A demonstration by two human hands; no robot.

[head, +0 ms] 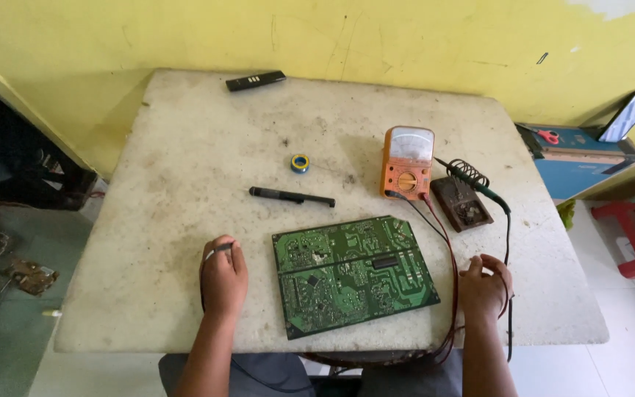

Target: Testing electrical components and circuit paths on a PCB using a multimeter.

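Boxes (578, 158), blue and flat, are stacked at the right edge beyond the table (185, 191), with red-handled scissors (549, 136) laid on top and a dark phone (628, 115) propped against the yellow wall (406, 37). An orange multimeter (407, 163) with a pale dial face is stood near the table's middle, and a soldering iron stand (463, 197) is set just beside it.

A green circuit board (353, 273) is laid flat between the two hands, apart from both. Its long axis is run from left to right, tilted slightly so that the right end sits a little farther away.

The left hand (223, 278) is rested on the table just left of the board, and is curled around a thin probe (217, 251) with a dark lead. The right hand (485, 285) is placed to the right of the board and is closed loosely about the red and black test leads (451, 257) trailing from the multimeter.

A black pen-like tool (292, 196), a small blue-and-yellow roll (300, 163) and a black remote (256, 81) are left farther back.
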